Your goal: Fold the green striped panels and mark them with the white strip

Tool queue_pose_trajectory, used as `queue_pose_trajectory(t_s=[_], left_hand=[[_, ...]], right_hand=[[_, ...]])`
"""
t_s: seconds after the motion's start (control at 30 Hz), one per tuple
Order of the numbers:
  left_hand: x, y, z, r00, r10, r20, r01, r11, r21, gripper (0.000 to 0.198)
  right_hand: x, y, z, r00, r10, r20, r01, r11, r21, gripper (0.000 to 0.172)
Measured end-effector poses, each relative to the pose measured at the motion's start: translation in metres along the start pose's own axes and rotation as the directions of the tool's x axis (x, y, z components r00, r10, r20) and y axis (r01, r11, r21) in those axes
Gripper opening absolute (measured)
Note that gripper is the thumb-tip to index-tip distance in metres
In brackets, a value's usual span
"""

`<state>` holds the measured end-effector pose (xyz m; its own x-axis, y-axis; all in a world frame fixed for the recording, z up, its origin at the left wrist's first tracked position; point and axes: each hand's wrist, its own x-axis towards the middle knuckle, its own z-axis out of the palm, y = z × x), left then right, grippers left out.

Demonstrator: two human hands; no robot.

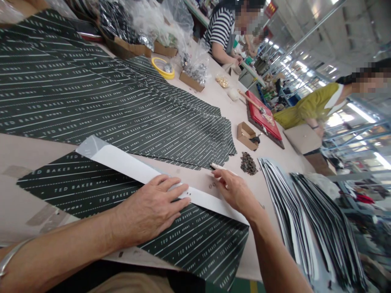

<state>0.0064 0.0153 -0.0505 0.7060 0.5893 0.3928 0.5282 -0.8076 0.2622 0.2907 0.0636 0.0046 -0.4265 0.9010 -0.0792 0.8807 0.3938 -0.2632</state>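
Note:
My left hand lies flat with its fingers stretched across a long white strip, pressing it down. Small dark holes show in the strip near the fingertips. Under the strip is a dark panel printed with white lines and TED BAKER SPORT lettering. My right hand is beyond the strip's right part, fingers curled at a slim white pen-like stick with a dark end. Thumb and index finger seem closed on the stick; the exact grip is partly hidden.
More printed dark sheets cover the table's far left. Beyond my right hand are a pile of small dark metal pieces and a cardboard box. Stacked strips lie at right. Yellow tape and a red board sit farther back, near two people.

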Motion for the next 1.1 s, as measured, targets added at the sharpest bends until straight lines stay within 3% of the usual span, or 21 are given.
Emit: queue_pose_trajectory(t_s=[0.13,0.37,0.6,0.73,0.87,1.1], left_hand=[[0.002,-0.001,0.001,1.0,0.001,-0.008,-0.001,1.0,0.008,0.026],[0.002,-0.001,0.003,1.0,0.001,-0.025,-0.001,1.0,-0.003,0.026],[0.002,-0.001,0.002,1.0,0.0,-0.019,0.0,1.0,0.01,0.026],[0.002,0.0,-0.002,1.0,0.008,-0.004,-0.007,1.0,0.028,0.026],[0.003,0.0,-0.005,0.999,0.013,0.045,-0.015,0.999,0.03,0.027],[0.002,0.001,-0.004,0.998,0.001,0.061,-0.003,1.0,0.025,0.027]], right_hand=[[-0.01,0.006,0.006,0.981,0.171,-0.095,-0.162,0.983,0.092,0.034],[-0.005,-0.004,0.011,0.947,0.319,-0.025,-0.301,0.913,0.274,0.036],[0.003,-0.007,0.003,0.955,0.291,0.051,-0.295,0.93,0.22,0.031],[-0.002,-0.025,0.004,0.949,0.316,0.016,-0.293,0.857,0.424,0.024],[-0.002,-0.057,0.016,0.967,0.242,0.079,-0.24,0.763,0.6,0.023],[0.01,-0.081,0.026,0.973,0.198,0.122,-0.232,0.828,0.51,0.025]])
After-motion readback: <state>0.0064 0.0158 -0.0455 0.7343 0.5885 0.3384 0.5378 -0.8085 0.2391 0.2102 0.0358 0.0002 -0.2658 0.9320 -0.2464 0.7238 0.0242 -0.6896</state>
